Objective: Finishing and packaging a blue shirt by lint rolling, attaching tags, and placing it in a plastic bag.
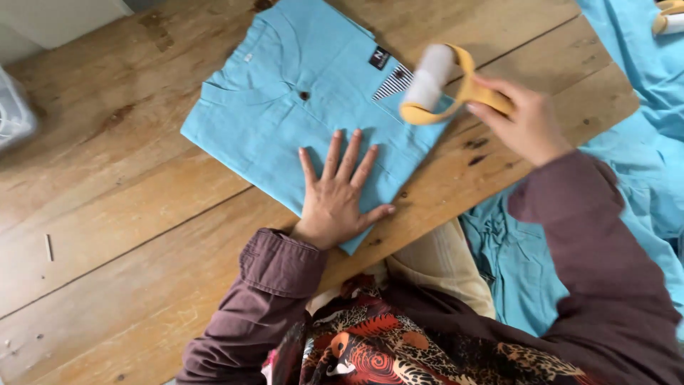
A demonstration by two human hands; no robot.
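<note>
At the bottom of the frame sit the person's dark maroon sleeves and a patterned garment with orange and black print. Just above, left of centre, the left hand [338, 194] lies flat with fingers spread on the near corner of a folded light blue shirt [299, 107]; pressed down this way, it pins the cloth so it cannot slide or bunch. The shirt rests on a worn wooden table [128, 214], turned at an angle, its collar pointing to the upper left and its striped pocket trim towards the upper centre.

To the right of centre, the right hand [524, 121] is closed around the yellow handle of a lint roller [434, 82]. The white roll is at the shirt's right edge, near the pocket; whether it touches the cloth or sits just above is hard to tell, since it is slightly blurred.

Along the right side, off the table's edge, more light blue fabric [634, 171] lies in a loose heap. In the upper right corner a second yellow-handled roller [668, 20] rests on that fabric, partly cut off by the frame.
</note>
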